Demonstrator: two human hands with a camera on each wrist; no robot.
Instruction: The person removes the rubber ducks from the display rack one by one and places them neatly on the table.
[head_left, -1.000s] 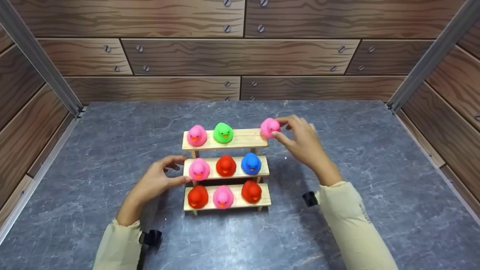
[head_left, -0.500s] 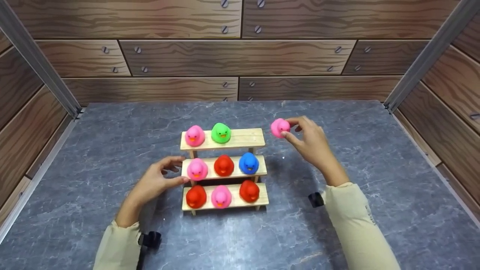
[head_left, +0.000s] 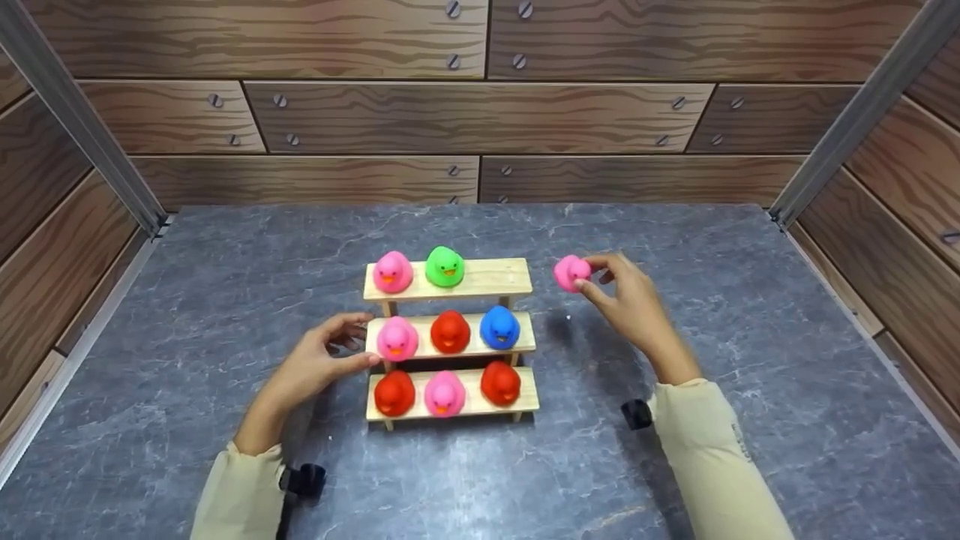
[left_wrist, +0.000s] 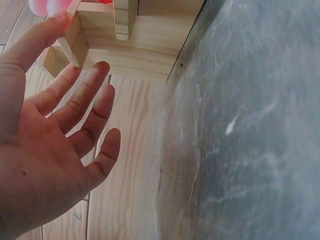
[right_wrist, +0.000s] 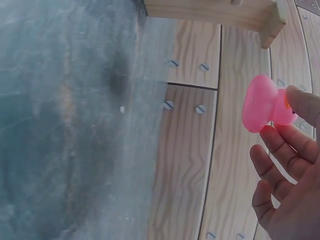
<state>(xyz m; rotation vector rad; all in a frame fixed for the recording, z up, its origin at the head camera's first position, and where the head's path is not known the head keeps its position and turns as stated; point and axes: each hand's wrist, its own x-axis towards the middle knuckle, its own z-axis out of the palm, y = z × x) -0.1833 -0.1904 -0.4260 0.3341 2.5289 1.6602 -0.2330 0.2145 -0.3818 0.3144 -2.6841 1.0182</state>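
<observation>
My right hand (head_left: 626, 300) pinches a pink rubber duck (head_left: 571, 273) between thumb and fingertips, in the air right of the three-tier wooden display stand (head_left: 495, 277). In the right wrist view this duck (right_wrist: 260, 104) is tipped sideways, with its base facing away from the palm. At the stand's left side, my left hand (head_left: 311, 364) holds the end of the middle tier between thumb and index finger; its other fingers touch nothing. The top tier carries a pink duck (head_left: 393, 271) and a green duck (head_left: 445, 267) on its left and middle, with bare wood at its right end.
On the middle tier sit pink (head_left: 397, 339), red (head_left: 450, 332) and blue (head_left: 499, 328) ducks. The bottom tier bears a red (head_left: 394, 394), a pink (head_left: 445, 394) and another red duck (head_left: 500, 383). Wood-patterned walls (head_left: 480, 116) enclose the grey marbled tabletop (head_left: 450, 487).
My right hand has carried the pink duck rightward off the top tier's right end, then slightly down toward me. The left hand stays at the stand.
</observation>
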